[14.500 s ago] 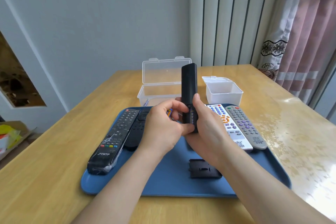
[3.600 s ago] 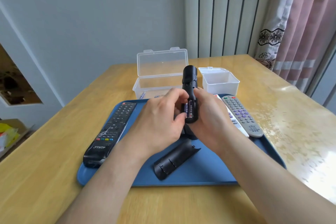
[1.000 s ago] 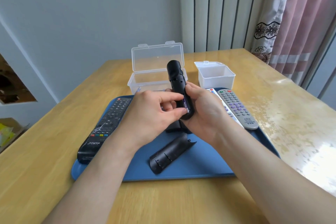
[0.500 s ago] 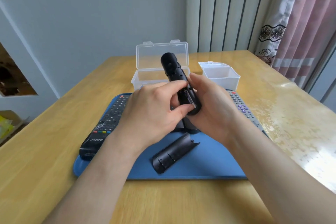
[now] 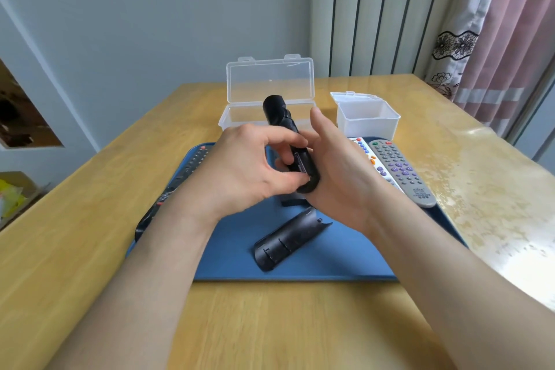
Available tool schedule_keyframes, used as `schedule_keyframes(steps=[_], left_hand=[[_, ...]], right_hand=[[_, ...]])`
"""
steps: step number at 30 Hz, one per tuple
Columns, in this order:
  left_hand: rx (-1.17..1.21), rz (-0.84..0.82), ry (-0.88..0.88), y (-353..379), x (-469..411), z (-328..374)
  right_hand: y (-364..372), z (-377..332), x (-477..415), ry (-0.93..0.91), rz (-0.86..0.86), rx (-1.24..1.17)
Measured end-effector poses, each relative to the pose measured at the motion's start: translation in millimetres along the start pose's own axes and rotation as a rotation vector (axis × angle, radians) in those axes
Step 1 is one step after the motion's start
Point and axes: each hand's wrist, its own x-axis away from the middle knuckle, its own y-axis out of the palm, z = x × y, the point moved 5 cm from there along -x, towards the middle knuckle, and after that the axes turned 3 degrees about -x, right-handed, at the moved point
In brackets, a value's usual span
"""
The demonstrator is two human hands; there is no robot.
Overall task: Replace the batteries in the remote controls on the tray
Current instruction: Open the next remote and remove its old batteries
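Am holding black remote (image 5: 288, 141) over tray (image 5: 315, 261), right hand (image 5: 336, 177) closed round it. Batteries showing moments ago, slot now looking empty. Left hand (image 5: 249, 168) pinching at slot; cannot tell if gripping battery. Cover (image 5: 288, 239) lying on tray.

**One head-worn view, looking forward and down**

Single camera only, so no second view shares anything with it. It sits on the person's head at the near edge of the wooden table (image 5: 270, 324), tilted down and facing across the table toward the grey wall (image 5: 150, 24) and the curtain (image 5: 495, 39) at far right. Wide-angle: table edges splay outward, both forearms enter from the bottom corners. Close range; the left hand (image 5: 240, 171) and right hand (image 5: 339, 171) sit mid-frame, large, above the blue tray (image 5: 345, 255). Two clear boxes (image 5: 270, 84) lie beyond, near the table's far end. A wall opening (image 5: 18, 117) shows at left edge.
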Motion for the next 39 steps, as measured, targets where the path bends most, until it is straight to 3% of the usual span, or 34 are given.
schedule_keyframes(steps=[15,24,34,39], left_hand=[[-0.192,-0.001,0.04,3.4,-0.9,-3.0],[-0.076,0.039,0.056,6.6,-0.7,-4.1],[-0.05,0.214,0.278,2.6,4.9,14.4],[0.215,0.379,0.042,-2.7,-1.2,-7.9]], right_hand=[[-0.7,13.4,-2.0,-0.004,0.105,-0.028],[6.3,11.2,-2.0,0.023,0.151,-0.197],[-3.7,8.7,-7.9,-0.029,0.242,-0.345],[-5.3,5.8,-3.1,-0.031,0.275,-0.32]])
